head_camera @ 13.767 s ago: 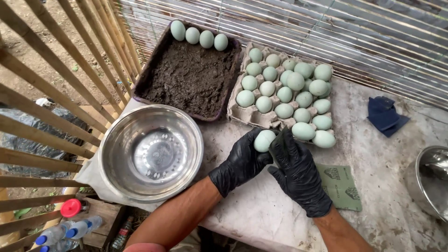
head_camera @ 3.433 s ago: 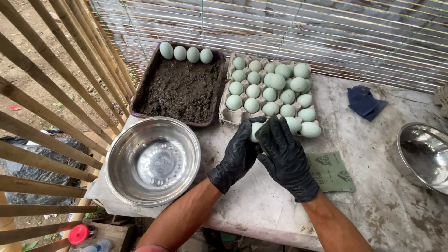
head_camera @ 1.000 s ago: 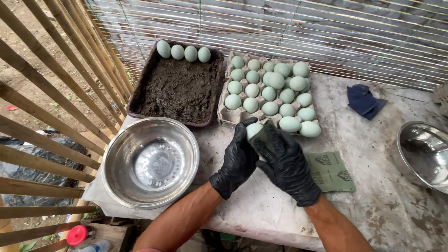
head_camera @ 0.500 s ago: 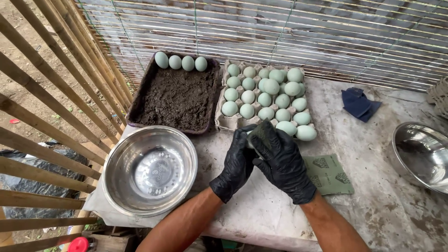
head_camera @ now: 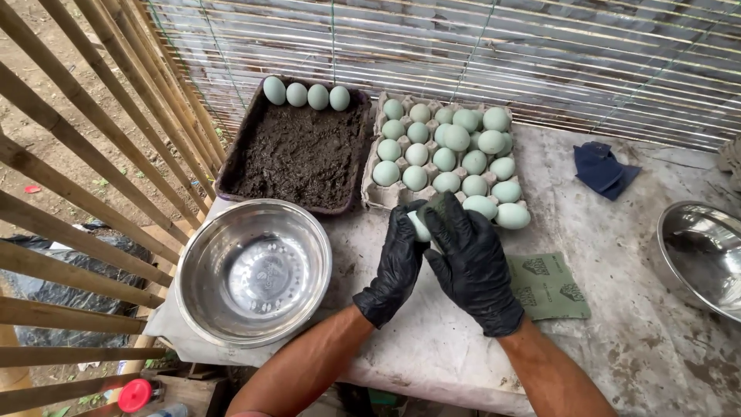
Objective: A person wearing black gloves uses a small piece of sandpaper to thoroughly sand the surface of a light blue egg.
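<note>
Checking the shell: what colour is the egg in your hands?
Pale blue-green egg, best seen in head view.

Egg [head_camera: 421,226]: pale blue-green, smooth shell, oval. Only a small strip of it shows, the rest covered by two black-gloved hands closed around it. Held clear of the table surface, just in front of the near edge of the cardboard egg tray [head_camera: 375,197]. Long axis cannot be told from the visible part. No crack or dirt seen on the exposed shell.
</note>
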